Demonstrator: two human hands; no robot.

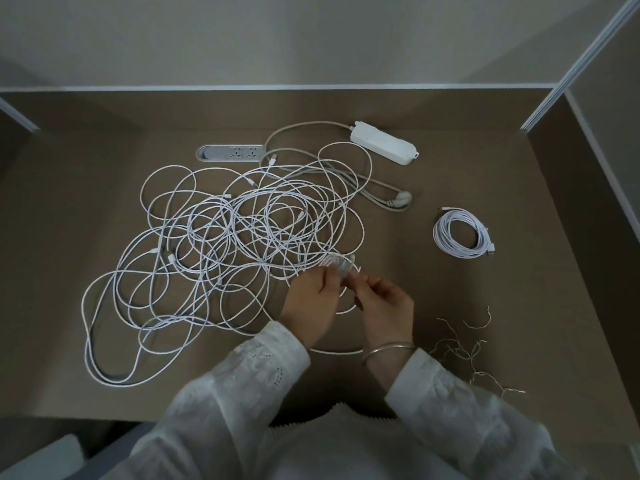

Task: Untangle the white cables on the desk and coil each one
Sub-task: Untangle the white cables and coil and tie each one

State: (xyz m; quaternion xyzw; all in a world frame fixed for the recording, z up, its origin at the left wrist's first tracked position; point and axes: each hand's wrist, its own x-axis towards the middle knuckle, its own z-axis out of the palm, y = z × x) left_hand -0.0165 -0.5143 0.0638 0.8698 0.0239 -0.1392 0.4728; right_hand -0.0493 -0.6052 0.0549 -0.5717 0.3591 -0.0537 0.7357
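Together left hand [313, 292], right hand [384, 301] pinch blurred cable loops [337, 265].

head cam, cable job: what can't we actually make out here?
- Small coil between the left hand and right hand: motion-blurred, and fingers cover its near side; wrap count unreadable.
- Tangled white cables: strands overlap too densely to count cables or trace ends.
- Finished coil: too small to see what ties it.
- Power strip: its sockets cannot be seen.
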